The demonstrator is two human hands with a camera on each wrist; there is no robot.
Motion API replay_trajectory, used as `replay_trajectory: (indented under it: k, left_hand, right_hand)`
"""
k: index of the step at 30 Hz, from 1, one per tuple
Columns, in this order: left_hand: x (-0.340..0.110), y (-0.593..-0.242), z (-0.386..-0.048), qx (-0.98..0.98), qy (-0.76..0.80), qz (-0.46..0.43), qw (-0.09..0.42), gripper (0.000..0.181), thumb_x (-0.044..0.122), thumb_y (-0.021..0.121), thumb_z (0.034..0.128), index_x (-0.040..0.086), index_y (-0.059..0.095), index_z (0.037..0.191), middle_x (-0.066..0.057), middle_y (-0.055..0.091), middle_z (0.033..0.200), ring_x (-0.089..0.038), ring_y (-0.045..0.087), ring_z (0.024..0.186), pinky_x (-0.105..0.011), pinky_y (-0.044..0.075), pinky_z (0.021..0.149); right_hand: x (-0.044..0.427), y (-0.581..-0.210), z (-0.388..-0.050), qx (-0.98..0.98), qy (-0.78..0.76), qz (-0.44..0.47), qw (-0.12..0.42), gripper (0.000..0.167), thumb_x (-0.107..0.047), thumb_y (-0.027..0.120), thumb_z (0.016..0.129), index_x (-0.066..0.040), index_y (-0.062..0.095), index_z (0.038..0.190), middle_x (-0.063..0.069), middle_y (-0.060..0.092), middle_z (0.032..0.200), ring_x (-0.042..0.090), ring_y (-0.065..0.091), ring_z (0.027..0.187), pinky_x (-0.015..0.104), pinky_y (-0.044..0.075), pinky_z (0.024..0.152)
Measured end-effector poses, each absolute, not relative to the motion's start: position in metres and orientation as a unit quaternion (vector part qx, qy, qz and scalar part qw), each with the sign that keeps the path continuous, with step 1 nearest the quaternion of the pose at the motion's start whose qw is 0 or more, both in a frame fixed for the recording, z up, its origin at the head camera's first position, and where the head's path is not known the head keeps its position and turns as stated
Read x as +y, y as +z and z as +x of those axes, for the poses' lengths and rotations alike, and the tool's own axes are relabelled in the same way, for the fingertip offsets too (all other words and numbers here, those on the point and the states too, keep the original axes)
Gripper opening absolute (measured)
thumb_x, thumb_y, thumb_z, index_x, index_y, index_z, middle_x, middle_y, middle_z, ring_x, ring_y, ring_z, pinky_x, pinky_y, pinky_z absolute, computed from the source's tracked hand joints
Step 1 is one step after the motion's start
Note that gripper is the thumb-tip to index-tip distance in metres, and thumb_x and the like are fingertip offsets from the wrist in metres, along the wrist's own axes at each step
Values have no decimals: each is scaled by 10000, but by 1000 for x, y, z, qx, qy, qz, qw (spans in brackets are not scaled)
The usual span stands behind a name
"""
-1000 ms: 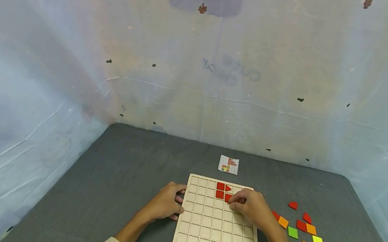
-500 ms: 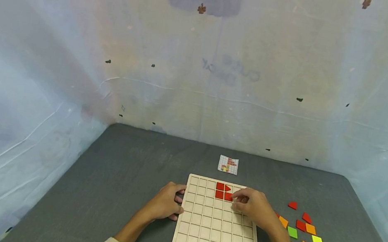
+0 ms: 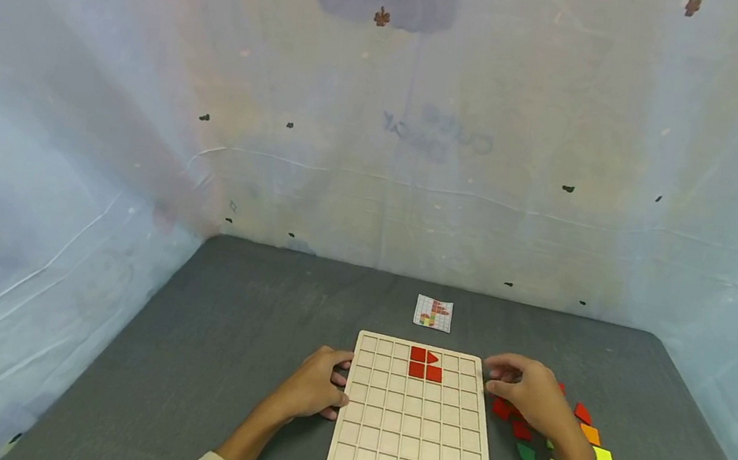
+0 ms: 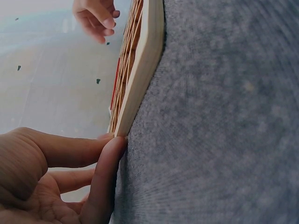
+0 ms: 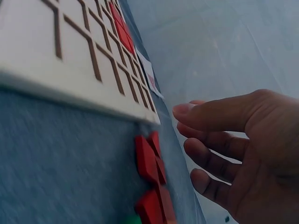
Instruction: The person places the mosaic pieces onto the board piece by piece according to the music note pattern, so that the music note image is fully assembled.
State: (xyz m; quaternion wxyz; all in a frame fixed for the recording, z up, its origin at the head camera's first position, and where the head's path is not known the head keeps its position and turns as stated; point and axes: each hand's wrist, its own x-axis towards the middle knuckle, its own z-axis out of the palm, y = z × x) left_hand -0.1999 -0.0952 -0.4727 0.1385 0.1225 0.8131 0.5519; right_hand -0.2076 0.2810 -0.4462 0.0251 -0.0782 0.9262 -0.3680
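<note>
Pale, blotchy sheeting (image 3: 361, 94) fills most of what I see from my end, hanging behind and beside a dark grey table (image 3: 288, 289). Brown leaf-like marks dot its upper part, with small dark spots lower down. The wooden grid board (image 3: 392, 432) lies flat near the middle of the table, its cells running in rows and columns.

On the board's left edge I have the left hand (image 3: 315, 383), fingers and thumb spread apart with their tips touching the wood. The right hand (image 3: 534, 394) hangs just beyond the board's upper right side, fingers loosely bent and slightly apart; I see nothing held in it.

Behind the board sits a small printed card (image 3: 433, 313) with a coloured grid pattern. Four red pieces (image 3: 416, 370) sit together in cells of the upper rows. Right of the board are loose tiles (image 3: 603, 459) in red, orange, yellow and green, some partly hidden from the head camera by the right hand and forearm. My right wrist view shows red ones bunched near the board's corner, while the left wrist view gives me the board's bare side, fingertips against it.
</note>
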Motion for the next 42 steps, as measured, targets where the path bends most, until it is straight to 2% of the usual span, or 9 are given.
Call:
replay_trajectory:
  k: [11, 21, 30, 42]
  left_hand:
    - [-95, -475, -201, 814, 550, 123, 138, 731, -147, 748, 824, -96, 497, 1509, -196, 533, 1262, -275, 588, 1034, -350, 654, 572]
    - [-95, -475, -201, 814, 550, 126, 137, 731, -145, 744, 824, -106, 491, 1509, -200, 532, 1259, -275, 582, 1024, -349, 655, 570]
    - [-95, -474, -201, 814, 551, 124, 138, 735, -146, 739, 819, -104, 492, 1510, -202, 534, 1263, -278, 583, 1025, -353, 655, 571]
    - [-95, -473, -199, 815, 550, 124, 136, 735, -145, 739, 817, -102, 495, 1509, -200, 539, 1250, -275, 583, 1015, -350, 655, 572]
  right_hand:
    - [306, -451, -208, 938, -342, -47, 29, 338, -86, 779, 948, -12, 725, 1273, 60, 713, 1064, 197, 625, 917, 307, 542, 702]
    - [314, -456, -209, 943, -328, -42, 42, 299, -94, 783, 946, 14, 746, 1222, 69, 724, 1054, 198, 633, 918, 351, 556, 755]
    - [317, -463, -209, 947, -314, -65, 26, 226, -94, 762, 966, 3, 773, 1170, 28, 717, 964, 166, 631, 844, 272, 532, 675]
    - [311, -462, -210, 947, -313, -54, 38, 278, -182, 819, 930, -4, 780, 1141, 7, 689, 922, 161, 596, 820, 283, 501, 673]
